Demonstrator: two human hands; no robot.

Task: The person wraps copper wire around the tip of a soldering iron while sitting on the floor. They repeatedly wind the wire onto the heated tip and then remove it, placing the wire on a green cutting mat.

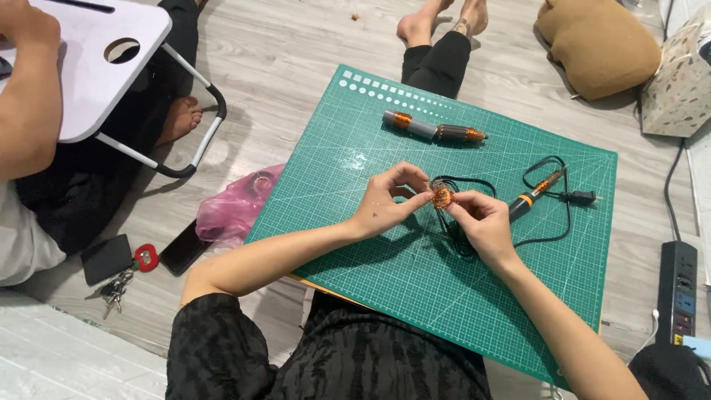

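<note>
Left hand (385, 204): fingers pinch the copper coil (442, 197).
Right hand (481, 220): fingers pinch the same coil.
Coil: above the middle of the green mat (348, 192).
Soldering iron (535, 194): near the mat's right edge.
Cylinder tool (433, 129): near the far edge.

Home floor turned hobby workspace

People sit barefoot on a pale wood-look floor (296, 52) around a green cutting mat (385, 252); a folding lap table (89, 67), brown cushion (600, 44), keys (111, 289) and power strip (678, 289) lie about.
</note>
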